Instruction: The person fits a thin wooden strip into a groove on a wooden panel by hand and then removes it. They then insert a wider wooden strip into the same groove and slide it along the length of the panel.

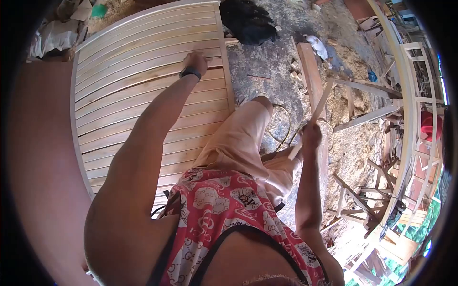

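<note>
A large framed panel of pale wooden slats [138, 71] lies at my left side. My left hand [195, 62], with a dark watch on its wrist, rests on the panel near its right edge. Its fingers are curled down against a slat; what they grip, if anything, is hidden. Beside the hand, a slat shows a darker gap along it. My right hand [311, 136] is closed around a thin, flat wooden strip [323, 102], held tilted over my right leg, its lower end near my knee.
A thick wooden beam [311, 71] lies along the dusty floor at the right. Black cloth or plastic [248, 21] sits beyond the panel. Wooden frames [377, 190] and offcuts crowd the far right. A yellowish cord [286, 124] loops near my legs. Sawdust [353, 138] covers the ground.
</note>
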`<state>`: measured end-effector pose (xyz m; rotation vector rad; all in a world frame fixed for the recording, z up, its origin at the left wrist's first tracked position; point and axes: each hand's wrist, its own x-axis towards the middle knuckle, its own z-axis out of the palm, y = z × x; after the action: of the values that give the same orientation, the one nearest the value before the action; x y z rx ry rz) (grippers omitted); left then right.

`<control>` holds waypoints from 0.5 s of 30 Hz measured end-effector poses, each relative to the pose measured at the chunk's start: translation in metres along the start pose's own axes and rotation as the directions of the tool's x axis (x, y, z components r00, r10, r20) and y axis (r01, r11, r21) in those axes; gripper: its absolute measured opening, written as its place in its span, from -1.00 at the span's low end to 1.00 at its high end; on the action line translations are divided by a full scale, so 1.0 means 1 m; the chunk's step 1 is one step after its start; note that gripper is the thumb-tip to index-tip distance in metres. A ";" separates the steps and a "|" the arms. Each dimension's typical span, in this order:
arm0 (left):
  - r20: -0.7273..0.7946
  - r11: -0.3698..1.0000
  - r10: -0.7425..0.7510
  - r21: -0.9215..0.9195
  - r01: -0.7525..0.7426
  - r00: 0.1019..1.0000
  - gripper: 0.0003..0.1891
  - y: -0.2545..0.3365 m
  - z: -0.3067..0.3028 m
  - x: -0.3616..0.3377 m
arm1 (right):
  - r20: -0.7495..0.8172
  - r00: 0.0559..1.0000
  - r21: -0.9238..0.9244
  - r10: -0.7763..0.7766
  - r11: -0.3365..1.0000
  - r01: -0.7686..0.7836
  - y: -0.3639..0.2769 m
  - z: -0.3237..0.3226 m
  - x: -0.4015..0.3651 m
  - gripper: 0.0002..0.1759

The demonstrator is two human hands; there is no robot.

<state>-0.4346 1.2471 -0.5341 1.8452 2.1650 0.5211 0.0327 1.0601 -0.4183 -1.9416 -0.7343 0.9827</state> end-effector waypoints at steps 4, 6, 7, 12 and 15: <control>-0.079 0.994 0.075 0.085 -0.068 0.994 -0.77 0.006 0.005 -0.021 | 0.342 0.821 0.322 -0.458 0.877 0.355 -0.089 0.067 -0.008 -0.69; -0.060 0.994 0.096 0.063 -0.093 0.994 -0.76 0.006 -0.003 -0.033 | 0.462 0.775 0.043 -0.431 0.884 0.466 -0.121 0.109 -0.008 -0.70; -0.038 0.991 0.125 0.043 -0.123 0.991 -0.75 0.008 -0.005 -0.040 | 0.483 0.748 -0.049 -0.456 0.838 0.543 -0.132 0.131 -0.010 -0.70; -0.139 0.922 0.385 0.013 -0.387 0.912 -0.65 -0.008 -0.009 -0.066 | 0.556 0.579 -0.026 -0.596 0.684 0.729 -0.146 0.222 -0.011 -0.72; -0.168 0.927 0.366 -0.015 -0.374 0.915 -0.58 -0.022 0.006 -0.065 | 0.566 0.499 0.127 -0.656 0.667 0.734 -0.137 0.264 0.002 -0.71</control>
<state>-0.4408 1.1809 -0.5514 2.2712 1.8748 0.8181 -0.2057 1.2365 -0.3959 -1.1749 -1.8166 0.9785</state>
